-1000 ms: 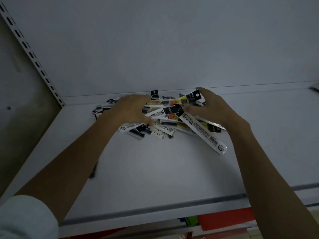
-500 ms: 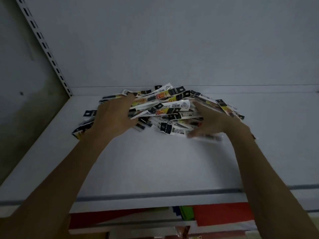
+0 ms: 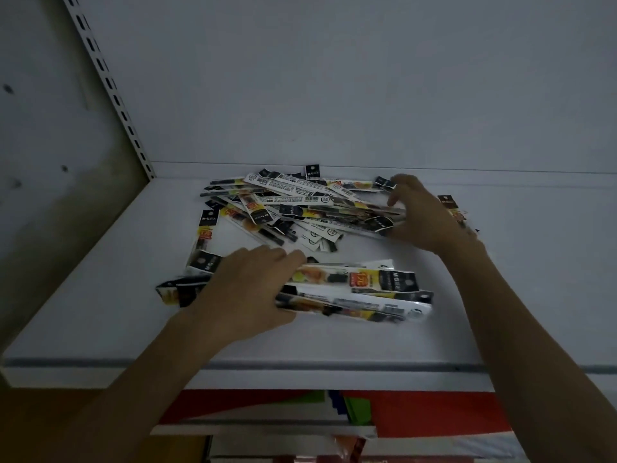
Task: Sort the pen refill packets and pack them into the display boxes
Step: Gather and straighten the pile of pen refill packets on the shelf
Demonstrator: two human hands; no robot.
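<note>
A loose heap of long, narrow pen refill packets [image 3: 293, 208], printed black, white and yellow, lies at the back of a white shelf [image 3: 100, 295]. My left hand [image 3: 247, 292] grips a bundle of several packets [image 3: 360, 292] that lies crosswise nearer the front, thumb under and fingers over it. My right hand [image 3: 424, 218] is at the heap's right end, its fingers and thumb curled round the ends of several packets [image 3: 364, 215]. No display box is in view.
The shelf's back wall [image 3: 334, 95] rises just behind the heap. A slotted upright [image 3: 110, 91] stands at the back left corner. Under the front lip [image 3: 300, 369] a lower shelf holds red [image 3: 417, 412], green and blue items.
My left hand has pulled a bundle of packets out of the heap toward the front. My right hand shifted to the heap's right end and closed on packets there. The heap is spread wider.
</note>
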